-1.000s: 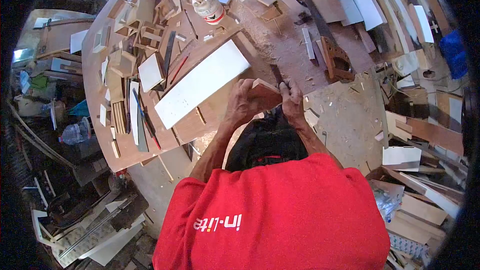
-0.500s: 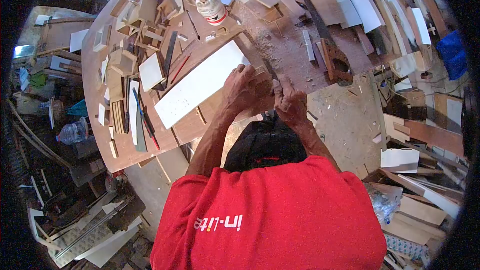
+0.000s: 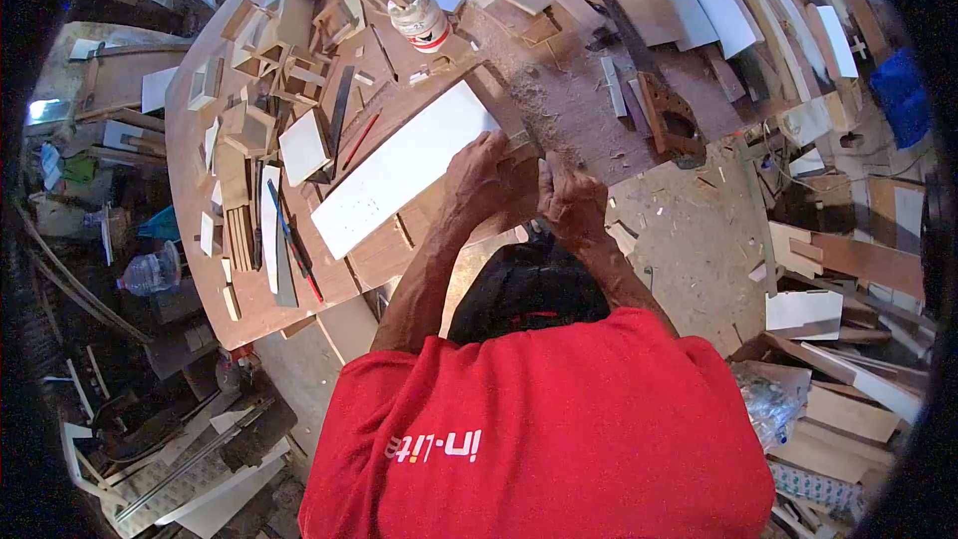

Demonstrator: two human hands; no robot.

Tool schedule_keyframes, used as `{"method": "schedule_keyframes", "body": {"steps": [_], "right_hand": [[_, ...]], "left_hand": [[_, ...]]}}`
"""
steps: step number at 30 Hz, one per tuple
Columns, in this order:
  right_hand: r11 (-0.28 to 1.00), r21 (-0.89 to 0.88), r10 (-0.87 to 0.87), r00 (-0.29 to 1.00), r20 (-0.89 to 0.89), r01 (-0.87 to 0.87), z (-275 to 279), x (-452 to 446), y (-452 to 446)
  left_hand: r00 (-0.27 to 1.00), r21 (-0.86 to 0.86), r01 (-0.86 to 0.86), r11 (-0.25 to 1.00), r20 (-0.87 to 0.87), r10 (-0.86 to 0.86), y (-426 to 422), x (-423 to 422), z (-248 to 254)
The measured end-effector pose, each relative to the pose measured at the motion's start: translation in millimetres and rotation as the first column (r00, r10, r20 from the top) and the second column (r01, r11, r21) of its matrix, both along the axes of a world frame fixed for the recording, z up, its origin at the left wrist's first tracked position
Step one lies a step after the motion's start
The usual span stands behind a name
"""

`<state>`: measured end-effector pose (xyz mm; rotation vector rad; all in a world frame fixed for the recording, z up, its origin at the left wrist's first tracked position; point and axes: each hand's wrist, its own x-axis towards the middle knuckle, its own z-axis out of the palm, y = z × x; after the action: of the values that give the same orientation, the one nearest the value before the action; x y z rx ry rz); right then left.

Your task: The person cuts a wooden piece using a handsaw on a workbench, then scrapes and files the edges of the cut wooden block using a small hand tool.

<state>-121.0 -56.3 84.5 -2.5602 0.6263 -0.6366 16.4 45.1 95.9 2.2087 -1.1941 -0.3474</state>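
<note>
My left hand [image 3: 473,180] is closed on a small wooden piece [image 3: 521,143], beside the right end of a long white board [image 3: 404,168] on the worktable [image 3: 269,289]. Close by on the right, my right hand [image 3: 572,198] is closed, with its thumb side up. A narrow dark thing shows just above its fingers; what the hand holds is too small to make out. The underside of the wooden piece is hidden by my hands and shadow. A red pencil [image 3: 360,141] and a dark strip [image 3: 341,108] lie left of the white board.
A white tub [image 3: 421,25] stands at the back among small wooden frames [image 3: 299,75]. A wooden-handled saw [image 3: 671,120] lies at the right table edge. Pens [image 3: 289,230] lie at the left. Offcuts [image 3: 803,311] are piled on the right, near the black cap [image 3: 529,289] and red shirt.
The wooden piece was held up and tilted between both hands; it is now lower, by the white board's end. My left hand has shifted onto its left side, and my right hand has turned.
</note>
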Motion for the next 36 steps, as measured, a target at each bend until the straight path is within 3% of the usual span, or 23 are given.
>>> {"method": "schedule_keyframes", "body": {"steps": [6,8,12,14,15,18,20,23,24,26,31,36], "right_hand": [[0.994,0.084,-0.065,0.998,-0.004,0.065,7,-2,0],[0.999,0.051,0.017,0.999,0.052,-0.019,-1,-1,-1],[0.997,0.063,0.049,0.997,0.058,-0.053,-4,1,-4],[0.988,-0.15,-0.011,0.976,0.218,0.045,-4,-2,1],[0.987,-0.149,-0.02,0.975,0.221,0.054,-3,-4,2],[0.993,-0.039,-0.109,0.99,0.092,0.113,1,-12,0],[0.997,0.057,-0.046,0.999,0.02,0.045,-1,-12,-5],[0.993,0.107,0.04,0.998,0.047,-0.045,-10,-6,-2],[0.993,0.111,0.037,0.998,0.046,-0.042,-12,-2,-2],[0.998,0.027,0.055,0.989,-0.135,-0.052,-13,3,-5],[0.991,0.095,0.104,0.991,-0.08,-0.096,0,-7,-8],[0.991,0.086,0.12,0.973,-0.198,-0.104,-22,-1,-3]], "left_hand": [[1.0,0.013,0.013,1.0,-0.008,-0.013,-1,-4,1],[1.0,0.076,0.007,0.997,0.026,-0.009,-2,-3,-3],[0.998,0.031,0.036,0.999,0.047,-0.037,-4,-2,-1],[0.999,0.031,0.032,0.999,0.036,-0.033,-3,-7,4],[0.998,0.032,0.041,0.999,0.04,-0.042,-4,-6,4],[0.996,0.052,0.046,0.998,0.072,-0.05,-3,-7,3],[0.999,0.052,0.026,0.998,0.044,-0.028,-4,-9,7],[0.997,0.03,0.021,0.999,0.067,-0.023,-5,-9,6],[0.997,0.035,0.024,0.999,0.066,-0.026,-4,-8,2],[0.996,0.021,0.048,0.999,0.073,-0.049,-5,-3,-3],[0.99,0.053,0.057,0.997,0.126,-0.063,-6,-6,3],[0.991,-0.004,0.094,0.996,0.1,-0.093,-4,-4,-3]]}}
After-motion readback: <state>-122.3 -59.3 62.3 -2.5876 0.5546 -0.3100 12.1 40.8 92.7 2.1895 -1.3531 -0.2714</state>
